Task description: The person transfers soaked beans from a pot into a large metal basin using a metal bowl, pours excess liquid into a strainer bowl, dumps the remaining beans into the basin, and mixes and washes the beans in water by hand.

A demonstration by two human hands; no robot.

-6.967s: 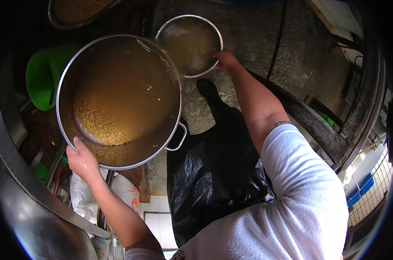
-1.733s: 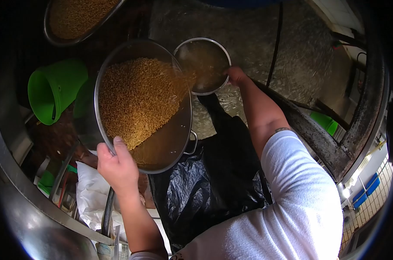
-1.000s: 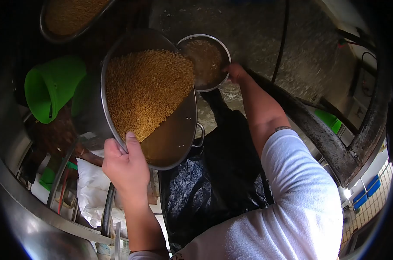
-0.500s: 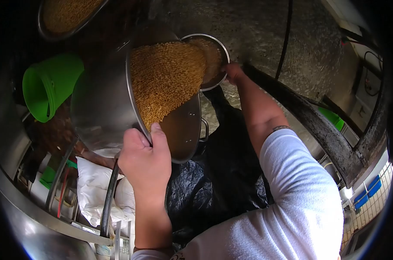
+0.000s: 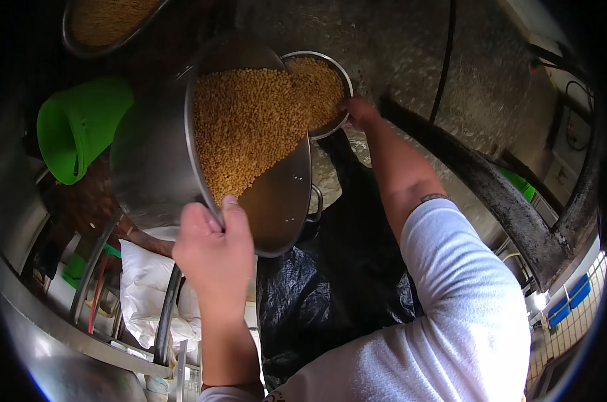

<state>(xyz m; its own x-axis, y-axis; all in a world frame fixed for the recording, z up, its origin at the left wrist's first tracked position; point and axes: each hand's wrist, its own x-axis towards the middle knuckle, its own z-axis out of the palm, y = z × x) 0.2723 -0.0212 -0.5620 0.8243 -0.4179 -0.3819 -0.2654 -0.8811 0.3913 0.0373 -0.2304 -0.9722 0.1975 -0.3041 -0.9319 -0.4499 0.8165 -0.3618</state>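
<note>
A large metal pot (image 5: 149, 167) lies tipped on its side, its mouth turned to the right. Yellow soybean-like beans (image 5: 243, 127) slope across its inside and spill over towards the far right. My left hand (image 5: 216, 251) grips the pot's near rim, thumb over the edge. At the pot's far lip, my right hand (image 5: 362, 112) holds a round metal bowl (image 5: 350, 84) by its right rim. Beans fill much of that bowl; its left edge touches or overlaps the pot's mouth. A looped handle (image 5: 317, 201) sticks out from the pot's right side.
A green bucket (image 5: 82, 130) lies tilted at the left. Another metal vessel of beans (image 5: 109, 23) is at the top left. White sacks (image 5: 146, 288) sit below the pot. A dark metal bar (image 5: 478, 177) crosses the right side above wet floor (image 5: 397, 47).
More beans now lie in the bowl, which showed mostly bare metal before. My left hand and the pot's near rim have shifted slightly left. My right hand has barely moved.
</note>
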